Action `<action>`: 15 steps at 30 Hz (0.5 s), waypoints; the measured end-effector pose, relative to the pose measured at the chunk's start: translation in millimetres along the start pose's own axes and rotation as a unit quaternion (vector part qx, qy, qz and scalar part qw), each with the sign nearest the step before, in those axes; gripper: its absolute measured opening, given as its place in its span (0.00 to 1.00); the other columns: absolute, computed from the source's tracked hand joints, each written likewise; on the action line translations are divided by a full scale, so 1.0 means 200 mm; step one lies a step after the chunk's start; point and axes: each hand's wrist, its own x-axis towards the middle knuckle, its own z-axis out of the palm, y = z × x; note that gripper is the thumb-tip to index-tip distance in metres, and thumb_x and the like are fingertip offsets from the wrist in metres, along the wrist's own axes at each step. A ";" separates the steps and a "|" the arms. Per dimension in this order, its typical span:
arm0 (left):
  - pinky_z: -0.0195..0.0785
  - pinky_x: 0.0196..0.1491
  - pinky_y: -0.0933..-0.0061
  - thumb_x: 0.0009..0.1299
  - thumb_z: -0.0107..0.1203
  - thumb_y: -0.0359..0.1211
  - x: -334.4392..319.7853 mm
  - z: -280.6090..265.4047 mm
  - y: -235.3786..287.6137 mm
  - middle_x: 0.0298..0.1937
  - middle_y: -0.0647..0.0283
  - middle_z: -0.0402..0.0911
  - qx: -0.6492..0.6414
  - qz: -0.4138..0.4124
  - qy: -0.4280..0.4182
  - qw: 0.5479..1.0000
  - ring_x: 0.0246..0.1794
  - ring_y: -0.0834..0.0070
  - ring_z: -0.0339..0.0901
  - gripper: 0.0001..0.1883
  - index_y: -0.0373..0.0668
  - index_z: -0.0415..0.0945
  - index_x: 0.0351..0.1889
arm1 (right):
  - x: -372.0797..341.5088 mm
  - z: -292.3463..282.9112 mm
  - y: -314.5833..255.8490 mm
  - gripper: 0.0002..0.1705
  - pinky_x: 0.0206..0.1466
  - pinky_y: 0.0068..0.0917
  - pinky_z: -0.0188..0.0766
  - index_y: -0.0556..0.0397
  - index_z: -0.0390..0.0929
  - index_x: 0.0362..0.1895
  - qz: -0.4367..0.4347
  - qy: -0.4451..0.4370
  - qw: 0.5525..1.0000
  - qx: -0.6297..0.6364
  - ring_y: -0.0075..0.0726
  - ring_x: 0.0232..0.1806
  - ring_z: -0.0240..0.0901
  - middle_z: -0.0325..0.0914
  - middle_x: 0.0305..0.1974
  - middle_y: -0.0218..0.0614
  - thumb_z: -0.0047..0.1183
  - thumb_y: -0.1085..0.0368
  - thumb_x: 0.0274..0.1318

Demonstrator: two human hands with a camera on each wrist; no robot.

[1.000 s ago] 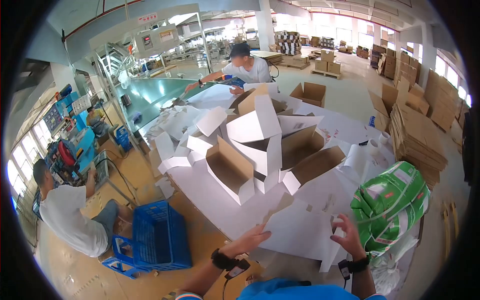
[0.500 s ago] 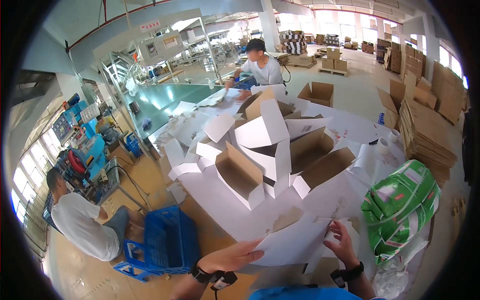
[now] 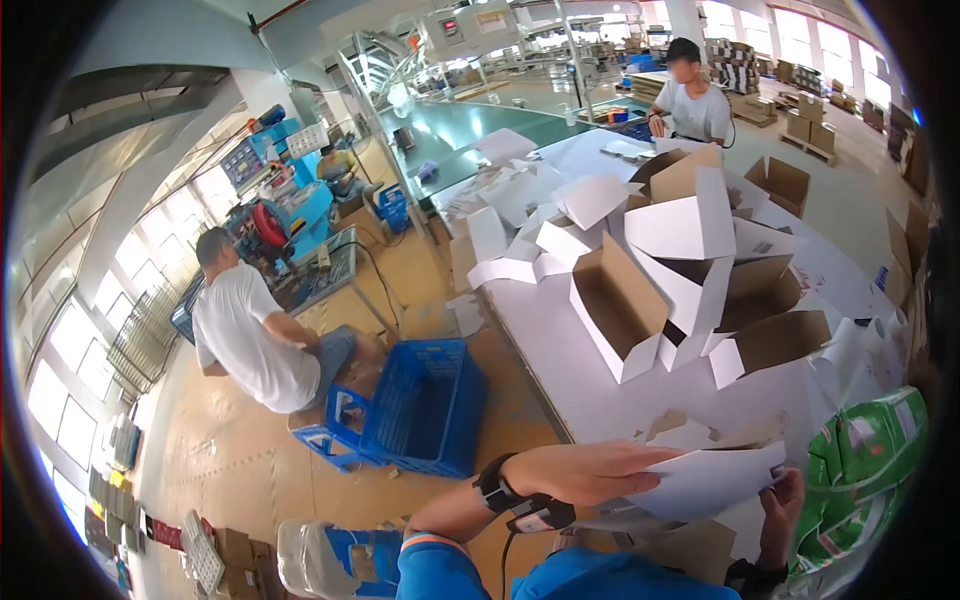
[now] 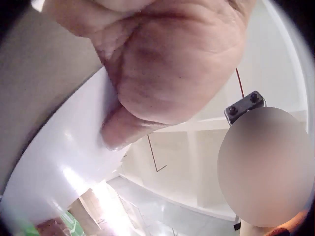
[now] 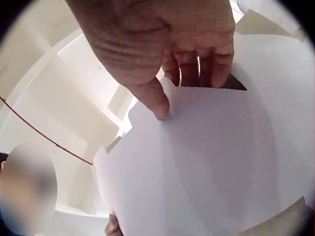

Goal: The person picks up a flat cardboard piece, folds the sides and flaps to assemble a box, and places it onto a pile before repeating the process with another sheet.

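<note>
Between my hands is a flat white cardboard box blank (image 3: 715, 482), bowed slightly and raised over the near end of the table. My left hand (image 3: 585, 470) pinches its left edge; in the left wrist view the thumb lies on the white face of the blank (image 4: 59, 152). My right hand (image 3: 782, 505) grips the opposite edge. In the right wrist view, that hand's thumb (image 5: 160, 105) presses the white side while the fingers go behind, at a notch. More flat cardboard pieces (image 3: 690, 545) lie below, partly hidden by the blank.
Folded open white boxes (image 3: 620, 300) crowd the table (image 3: 540, 345) ahead. A green wrapped bundle (image 3: 865, 460) stands at right. On the floor at left is a blue crate (image 3: 425, 400), beside a seated person (image 3: 255, 330). Another person (image 3: 695, 100) is across the table.
My head view has swung left. Both hands have come to the white blank and lifted it, bending it slightly. The person across the table has drawn an outstretched arm back.
</note>
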 end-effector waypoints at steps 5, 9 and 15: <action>0.55 0.64 0.66 0.76 0.39 0.28 0.00 0.04 -0.04 0.66 0.51 0.64 0.040 0.029 -0.011 0.999 0.62 0.55 0.63 0.24 0.40 0.53 0.71 | -0.09 -0.16 -0.03 0.26 0.51 0.28 0.69 0.58 0.73 0.44 0.147 -0.105 0.977 -0.116 0.31 0.47 0.73 0.75 0.45 0.38 0.62 0.77 0.33; 0.54 0.65 0.64 0.74 0.40 0.26 0.04 0.06 -0.03 0.66 0.53 0.63 0.028 0.062 -0.018 0.997 0.63 0.56 0.62 0.26 0.43 0.52 0.71 | -0.09 -0.18 -0.21 0.29 0.49 0.32 0.71 0.58 0.79 0.45 0.149 -0.248 0.921 -0.260 0.35 0.45 0.77 0.80 0.41 0.40 0.67 0.73 0.27; 0.54 0.65 0.62 0.71 0.42 0.23 0.09 0.09 0.03 0.65 0.50 0.62 0.047 0.088 -0.086 0.991 0.63 0.55 0.61 0.30 0.40 0.50 0.72 | 0.04 -0.22 -0.58 0.43 0.55 0.35 0.67 0.58 0.73 0.55 0.116 -0.563 0.688 -0.443 0.48 0.52 0.74 0.76 0.48 0.50 0.74 0.52 0.32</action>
